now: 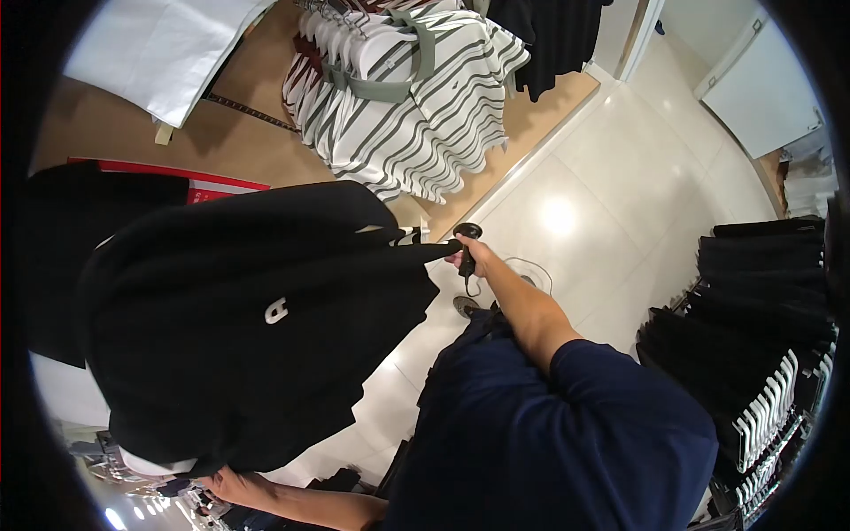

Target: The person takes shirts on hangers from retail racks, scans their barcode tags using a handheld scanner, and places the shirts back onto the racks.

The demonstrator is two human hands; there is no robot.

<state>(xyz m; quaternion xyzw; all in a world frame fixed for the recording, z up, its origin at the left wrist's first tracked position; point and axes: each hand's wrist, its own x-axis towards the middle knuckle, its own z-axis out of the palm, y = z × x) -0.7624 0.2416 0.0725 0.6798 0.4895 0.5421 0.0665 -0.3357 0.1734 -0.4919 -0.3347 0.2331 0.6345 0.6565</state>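
Observation:
A large black top point(266, 354) with a small white letter-like emblem spreads in front of me. My right hand point(474, 255) is closed around a black corded handheld device point(467, 232) with a rounded head. A narrow end of the black cloth reaches that hand; whether the fingers also grip it, I cannot tell. At the lower left, my left hand point(228, 485) pinches the top's edge, some fingertips hidden by the cloth. Something white point(158, 464) shows beneath the cloth beside this hand.
Striped tops point(416, 115) hang on white hangers at the upper middle, above a wooden platform point(540, 111). A folded white cloth point(164, 53) lies upper left. A rack of dark garments point(753, 274) and white hangers point(768, 411) stands at right. A thin cord point(531, 262) loops over the tiled floor.

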